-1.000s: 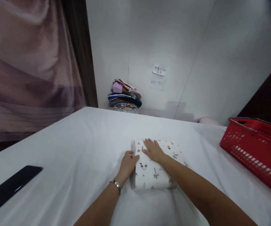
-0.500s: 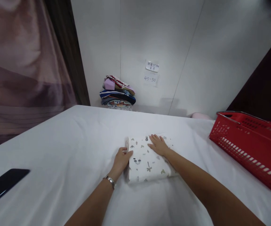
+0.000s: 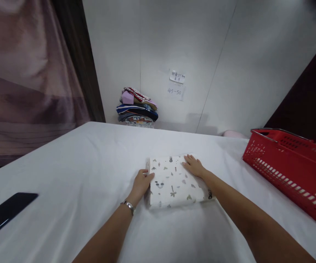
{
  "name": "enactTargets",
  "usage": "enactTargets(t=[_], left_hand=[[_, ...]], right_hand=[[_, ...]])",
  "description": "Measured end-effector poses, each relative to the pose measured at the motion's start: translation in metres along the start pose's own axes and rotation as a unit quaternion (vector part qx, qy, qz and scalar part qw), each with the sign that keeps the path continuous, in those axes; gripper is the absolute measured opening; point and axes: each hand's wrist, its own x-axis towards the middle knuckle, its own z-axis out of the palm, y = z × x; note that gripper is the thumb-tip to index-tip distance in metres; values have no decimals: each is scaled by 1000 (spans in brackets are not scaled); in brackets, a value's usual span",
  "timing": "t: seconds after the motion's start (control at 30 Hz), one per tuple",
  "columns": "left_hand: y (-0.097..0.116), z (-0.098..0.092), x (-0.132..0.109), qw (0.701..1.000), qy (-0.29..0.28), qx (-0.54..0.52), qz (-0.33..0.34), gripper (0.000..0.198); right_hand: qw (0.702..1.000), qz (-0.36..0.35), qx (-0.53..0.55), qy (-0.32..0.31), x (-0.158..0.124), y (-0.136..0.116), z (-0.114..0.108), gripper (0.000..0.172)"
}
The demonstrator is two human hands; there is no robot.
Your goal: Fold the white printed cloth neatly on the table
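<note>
A folded white cloth (image 3: 171, 184) printed with small grey and green leaf-like motifs lies on the white-covered table in front of me. At its left edge is my left hand (image 3: 142, 183), with the thumb on top and the fingers curled against the folded side, partly out of sight. My right hand (image 3: 194, 166) rests flat on the cloth's far right part, fingers stretched out and holding nothing. The forearm behind it covers some of the cloth's right edge.
A red plastic basket (image 3: 286, 171) stands on the right side of the table (image 3: 97, 160). A dark flat object (image 3: 7, 212) lies at the left. Folded fabrics (image 3: 137, 107) are stacked by the back wall, below and left of paper notes (image 3: 176, 91).
My right hand has slid right across the cloth's top, uncovering more of the print. My left hand has stayed at the left edge.
</note>
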Motion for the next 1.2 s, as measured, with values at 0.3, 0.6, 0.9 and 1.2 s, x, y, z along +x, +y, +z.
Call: enactTargets(t=[0.3, 0.6, 0.9, 1.2], left_hand=[[-3, 0, 3, 1000, -7, -17, -4, 42], [-3, 0, 2, 1000, -17, -10, -5, 41], [11, -2, -5, 999, -25, -19, -31, 40], [29, -11, -13, 997, -25, 0, -79, 53]], right_hand=[[995, 17, 100, 23, -11, 31, 11, 70], [937, 129, 313, 80, -79, 35, 0, 69], [880, 168, 439, 70, -146, 24, 3, 70], [928, 158, 332, 68, -164, 24, 18, 73]])
